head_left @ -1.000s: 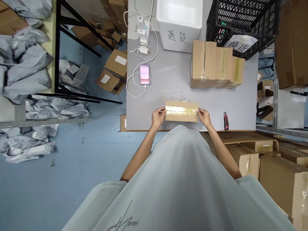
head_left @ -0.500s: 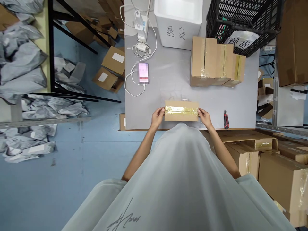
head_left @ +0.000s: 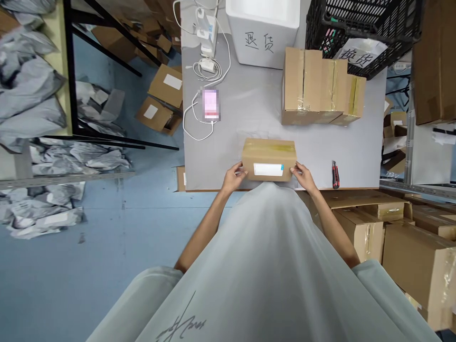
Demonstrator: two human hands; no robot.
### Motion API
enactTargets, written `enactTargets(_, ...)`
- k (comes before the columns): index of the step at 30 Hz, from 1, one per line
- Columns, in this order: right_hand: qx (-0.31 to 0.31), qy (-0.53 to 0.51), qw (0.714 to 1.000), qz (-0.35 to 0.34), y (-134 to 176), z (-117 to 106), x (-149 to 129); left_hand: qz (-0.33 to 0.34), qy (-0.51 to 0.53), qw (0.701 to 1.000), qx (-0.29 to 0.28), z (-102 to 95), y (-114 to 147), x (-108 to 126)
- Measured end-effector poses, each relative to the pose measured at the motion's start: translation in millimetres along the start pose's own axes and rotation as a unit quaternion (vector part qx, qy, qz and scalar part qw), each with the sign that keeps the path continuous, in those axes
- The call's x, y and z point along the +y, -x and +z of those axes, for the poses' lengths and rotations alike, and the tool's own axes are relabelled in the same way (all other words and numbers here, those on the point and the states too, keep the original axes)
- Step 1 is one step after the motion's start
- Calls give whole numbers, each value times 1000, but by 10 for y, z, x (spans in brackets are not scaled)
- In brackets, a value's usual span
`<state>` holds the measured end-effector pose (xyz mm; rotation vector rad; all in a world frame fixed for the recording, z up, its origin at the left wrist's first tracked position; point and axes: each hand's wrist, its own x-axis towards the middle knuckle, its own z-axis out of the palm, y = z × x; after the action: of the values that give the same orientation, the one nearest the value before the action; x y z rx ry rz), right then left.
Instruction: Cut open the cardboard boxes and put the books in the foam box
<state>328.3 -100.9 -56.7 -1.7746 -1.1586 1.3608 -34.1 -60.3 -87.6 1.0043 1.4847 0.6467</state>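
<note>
A small brown cardboard box [head_left: 269,154] is held between my two hands at the near edge of the grey table [head_left: 242,99]. Its tape-covered face is tilted away, and a face with a white label [head_left: 268,169] is toward me. My left hand [head_left: 234,177] grips the box's left end with the fingertips. At the opposite end, my right hand [head_left: 302,175] pinches the lower right corner. A red and black box cutter [head_left: 335,175] lies on the table to the right of my right hand.
Three taped boxes [head_left: 315,88] stand in a row at the back right, before a black plastic crate [head_left: 363,28]. A white bin [head_left: 263,45] is at the back. Left of it lie a phone [head_left: 211,104], cables and a power strip [head_left: 209,35]. Cartons [head_left: 413,256] are stacked below right.
The box has been tilted in my hands: its taped face faced me before, and now the labelled side shows. The view has shifted slightly.
</note>
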Motion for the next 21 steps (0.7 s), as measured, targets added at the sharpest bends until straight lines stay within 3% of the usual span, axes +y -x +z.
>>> enactTargets(5,22,75,996,-40,-306,-88,-57,59,-3,998,29,-34,-174,111)
enactTargets(9,23,65,997,-45,-443,-81,-4,53,9,998,24,33,-231,98)
enactTargets(15,12,16,1000,-14,-279,35,171,21,43,999,14,113,-82,-40)
enactTargets(21,-48,-49,997,46,-120,198,172,-32,71,997,26,244,-8,-59)
